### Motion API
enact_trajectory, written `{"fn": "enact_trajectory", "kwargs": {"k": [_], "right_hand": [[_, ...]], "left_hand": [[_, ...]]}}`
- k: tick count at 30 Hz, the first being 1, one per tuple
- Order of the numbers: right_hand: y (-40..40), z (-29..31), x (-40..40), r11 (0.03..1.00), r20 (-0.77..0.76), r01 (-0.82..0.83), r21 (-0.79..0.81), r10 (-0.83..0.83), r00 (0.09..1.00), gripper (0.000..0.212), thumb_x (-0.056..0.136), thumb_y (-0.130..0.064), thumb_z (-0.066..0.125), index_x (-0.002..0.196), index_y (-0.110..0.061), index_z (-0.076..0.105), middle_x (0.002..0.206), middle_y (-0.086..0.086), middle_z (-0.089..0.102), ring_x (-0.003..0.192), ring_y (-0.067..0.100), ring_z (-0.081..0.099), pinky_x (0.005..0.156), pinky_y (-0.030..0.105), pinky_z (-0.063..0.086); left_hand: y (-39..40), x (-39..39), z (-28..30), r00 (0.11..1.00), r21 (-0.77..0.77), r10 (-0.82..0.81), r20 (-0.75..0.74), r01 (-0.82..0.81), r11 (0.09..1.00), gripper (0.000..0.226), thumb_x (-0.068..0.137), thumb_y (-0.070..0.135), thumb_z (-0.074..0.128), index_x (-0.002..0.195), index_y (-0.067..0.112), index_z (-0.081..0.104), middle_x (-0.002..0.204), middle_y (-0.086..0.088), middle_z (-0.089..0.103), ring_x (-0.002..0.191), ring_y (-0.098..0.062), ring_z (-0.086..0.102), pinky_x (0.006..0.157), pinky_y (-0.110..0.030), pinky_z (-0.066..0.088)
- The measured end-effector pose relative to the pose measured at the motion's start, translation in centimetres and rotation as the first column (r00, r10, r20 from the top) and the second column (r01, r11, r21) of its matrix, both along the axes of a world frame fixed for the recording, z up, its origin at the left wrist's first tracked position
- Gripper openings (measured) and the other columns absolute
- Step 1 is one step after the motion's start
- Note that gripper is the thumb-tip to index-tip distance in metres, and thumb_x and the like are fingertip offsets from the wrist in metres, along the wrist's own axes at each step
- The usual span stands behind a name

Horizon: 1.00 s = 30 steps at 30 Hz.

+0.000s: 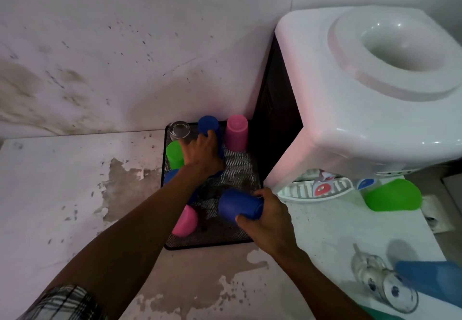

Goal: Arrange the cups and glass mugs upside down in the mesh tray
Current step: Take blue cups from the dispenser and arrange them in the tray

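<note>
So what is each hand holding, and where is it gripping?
The right hand holds a blue cup by its open end. The left hand grips another blue cup around its side.

No readable text or labels

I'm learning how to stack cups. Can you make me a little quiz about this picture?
1. True or false: the right hand holds a blue cup.
2. What colour is the cup lying beside the water dispenser? A) pink B) green C) blue
3. Fill in: the back right corner of the mesh tray holds an upside-down ____ cup.

Key: 1 true; 2 B; 3 pink.
</note>
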State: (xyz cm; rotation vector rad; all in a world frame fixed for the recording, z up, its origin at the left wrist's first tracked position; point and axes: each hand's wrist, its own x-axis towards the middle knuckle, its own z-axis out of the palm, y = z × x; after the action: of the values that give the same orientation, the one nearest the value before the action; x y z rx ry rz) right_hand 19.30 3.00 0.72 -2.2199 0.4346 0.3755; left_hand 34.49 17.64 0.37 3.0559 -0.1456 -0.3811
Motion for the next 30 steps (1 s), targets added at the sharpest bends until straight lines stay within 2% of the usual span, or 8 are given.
{"fn": "enact_trajectory", "kwargs": {"k": [7,10,12,14,19,24,26,30], "right_hand": [[1.8,0.4,1.3,0.997,0.063,-0.009,-0.076,0.014,0.998,0.064,0.06,-0.031,0.077,0.118,-0.023,0.052,0.113,0.0,0.061,0.099,0.02,0.06,0.083,0.039,0.056],[3.1,0.3,2.8,0.995,0.092,-0.04,-0.086,0.048,0.995,0.063,0.059,-0.023,0.079,0.117,-0.019,0.053,0.115,0.004,0.058,0.101,0.023,0.058,0.083,0.039,0.056],[4.1,-0.1,4.1,0.991,0.111,-0.064,-0.115,0.077,0.991,0.062,0.057,-0.023,0.078,0.114,-0.018,0.054,0.114,0.006,0.058,0.101,0.025,0.058,0.083,0.041,0.056],[5.0,-0.5,5.2,0.989,0.117,-0.07,-0.127,0.086,0.989,0.062,0.055,-0.023,0.078,0.112,-0.017,0.054,0.114,0.008,0.059,0.101,0.027,0.059,0.083,0.043,0.056],[6.8,-1.6,6.9,0.985,0.109,-0.093,-0.144,0.109,0.988,0.075,0.054,-0.015,0.084,0.121,-0.015,0.05,0.121,0.01,0.06,0.109,0.03,0.057,0.087,0.038,0.053],[7.8,-2.2,7.0,0.992,0.135,-0.053,-0.118,0.069,0.988,0.081,0.052,-0.014,0.085,0.122,-0.017,0.044,0.121,0.008,0.06,0.109,0.03,0.057,0.087,0.044,0.055],[7.9,-2.3,6.9,0.994,0.134,-0.044,-0.1,0.057,0.989,0.083,0.052,-0.015,0.087,0.122,-0.019,0.043,0.122,0.008,0.059,0.11,0.029,0.057,0.086,0.042,0.056],[7.5,-2.0,6.8,0.997,0.121,-0.058,-0.055,0.064,0.991,0.089,0.049,-0.019,0.091,0.124,-0.021,0.042,0.124,0.007,0.059,0.111,0.028,0.058,0.087,0.043,0.056]], "left_hand": [[0.6,-1.1,1.6,0.996,-0.08,-0.017,0.087,0.024,0.996,0.074,0.064,0.056,0.07,0.121,0.014,0.049,0.124,-0.007,0.056,0.118,-0.028,0.052,0.108,-0.059,0.021],[2.7,-1.9,2.9,0.968,-0.266,0.073,0.238,-0.007,0.964,0.069,0.068,0.054,0.068,0.121,0.012,0.054,0.119,-0.008,0.058,0.114,-0.03,0.053,0.104,-0.049,0.036],[4.6,-2.7,3.6,0.94,-0.451,0.171,0.296,-0.02,0.892,0.062,0.07,0.046,0.071,0.118,0.009,0.058,0.114,-0.011,0.062,0.105,-0.03,0.058,0.09,-0.042,0.048],[6.5,-3.7,4.0,0.92,-0.56,0.245,0.307,-0.033,0.828,0.059,0.069,0.041,0.071,0.117,0.009,0.061,0.111,-0.013,0.064,0.1,-0.03,0.06,0.084,-0.039,0.051],[9.2,-6.0,3.9,0.889,-0.579,0.294,0.351,-0.041,0.814,0.044,0.074,0.025,0.078,0.109,0.002,0.065,0.103,-0.016,0.067,0.093,-0.027,0.062,0.077,-0.028,0.042],[9.8,-6.6,3.6,0.884,-0.603,0.289,0.367,-0.01,0.798,0.041,0.072,0.022,0.078,0.105,0.001,0.067,0.097,-0.015,0.069,0.087,-0.026,0.065,0.076,-0.027,0.043],[9.7,-6.5,3.5,0.893,-0.607,0.281,0.352,-0.01,0.794,0.04,0.073,0.021,0.078,0.105,0.001,0.067,0.097,-0.015,0.069,0.086,-0.026,0.064,0.075,-0.027,0.045],[9.3,-6.3,3.3,0.906,-0.626,0.269,0.327,-0.005,0.78,0.044,0.072,0.028,0.074,0.107,0.003,0.067,0.098,-0.014,0.069,0.086,-0.025,0.064,0.074,-0.034,0.051]]}}
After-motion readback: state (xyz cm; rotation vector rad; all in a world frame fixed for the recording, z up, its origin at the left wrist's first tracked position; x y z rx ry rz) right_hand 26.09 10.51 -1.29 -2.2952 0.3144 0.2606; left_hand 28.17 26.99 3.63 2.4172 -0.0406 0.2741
